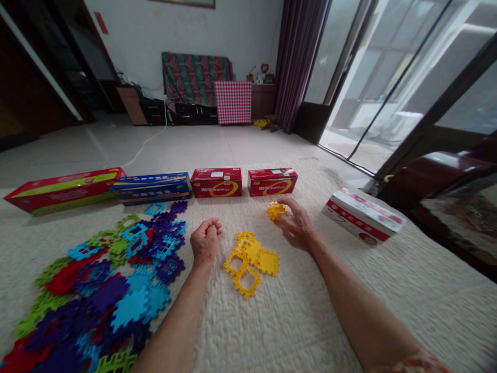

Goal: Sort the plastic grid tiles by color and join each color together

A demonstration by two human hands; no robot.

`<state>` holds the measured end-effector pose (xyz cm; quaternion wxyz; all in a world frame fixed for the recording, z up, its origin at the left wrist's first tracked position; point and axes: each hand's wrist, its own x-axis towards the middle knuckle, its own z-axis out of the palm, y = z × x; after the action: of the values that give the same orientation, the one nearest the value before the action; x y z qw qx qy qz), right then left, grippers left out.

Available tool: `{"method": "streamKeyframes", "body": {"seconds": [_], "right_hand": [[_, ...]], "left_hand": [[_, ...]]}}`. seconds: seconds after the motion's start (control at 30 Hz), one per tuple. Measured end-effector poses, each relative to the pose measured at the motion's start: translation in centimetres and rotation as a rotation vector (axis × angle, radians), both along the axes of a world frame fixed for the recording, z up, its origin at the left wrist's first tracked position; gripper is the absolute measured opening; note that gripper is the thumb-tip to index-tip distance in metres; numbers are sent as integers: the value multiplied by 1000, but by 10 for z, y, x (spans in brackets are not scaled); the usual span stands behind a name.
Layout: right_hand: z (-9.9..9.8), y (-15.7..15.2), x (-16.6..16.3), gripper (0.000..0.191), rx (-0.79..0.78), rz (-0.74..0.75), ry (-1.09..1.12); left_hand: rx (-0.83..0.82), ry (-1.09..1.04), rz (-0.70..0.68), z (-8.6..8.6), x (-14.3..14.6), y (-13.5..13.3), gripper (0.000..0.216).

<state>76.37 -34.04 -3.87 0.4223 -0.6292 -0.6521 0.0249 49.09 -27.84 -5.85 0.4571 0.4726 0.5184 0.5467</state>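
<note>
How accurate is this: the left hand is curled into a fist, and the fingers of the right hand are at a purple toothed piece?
The colour is wrong: the head view shows the right hand with its fingers at a yellow toothed piece. The left hand is indeed curled into a fist.

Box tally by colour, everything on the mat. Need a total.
Red-and-lime box: 1
Blue box: 1
Mainly red boxes: 2
White-and-red box: 1
Total: 5
</note>
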Motion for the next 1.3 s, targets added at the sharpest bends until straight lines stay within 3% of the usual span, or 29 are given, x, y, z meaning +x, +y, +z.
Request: {"method": "streamKeyframes", "body": {"seconds": [0.27, 0.43, 0.57, 0.77, 0.87, 0.97, 1.07, 1.3], "right_hand": [[2, 3, 2, 37, 99, 49, -52], [12, 3, -25, 23, 155, 157, -64], [16, 3, -55, 14, 22, 352, -55], [30, -24, -65, 14, -258, 370, -87], [37, -51, -61, 37, -436, 413, -147], [38, -73, -62, 60, -494, 384, -177], [36, -82, -65, 48, -483, 332, -231], [48, -76, -48, 14, -467, 362, -164]], "left_hand": [[-5, -18, 11, 6, 2, -2, 31], [2, -20, 16, 7, 2, -3, 30], [12, -36, 39, 7, 1, -3, 30], [15, -47, 39, 6, 1, -2, 29], [19, -38, 33, 4, 1, -1, 29], [30, -16, 27, 3, 2, 0, 30], [30, -12, 24, 2, 2, 0, 31], [41, 12, 24, 2, 2, 0, 31]]}}
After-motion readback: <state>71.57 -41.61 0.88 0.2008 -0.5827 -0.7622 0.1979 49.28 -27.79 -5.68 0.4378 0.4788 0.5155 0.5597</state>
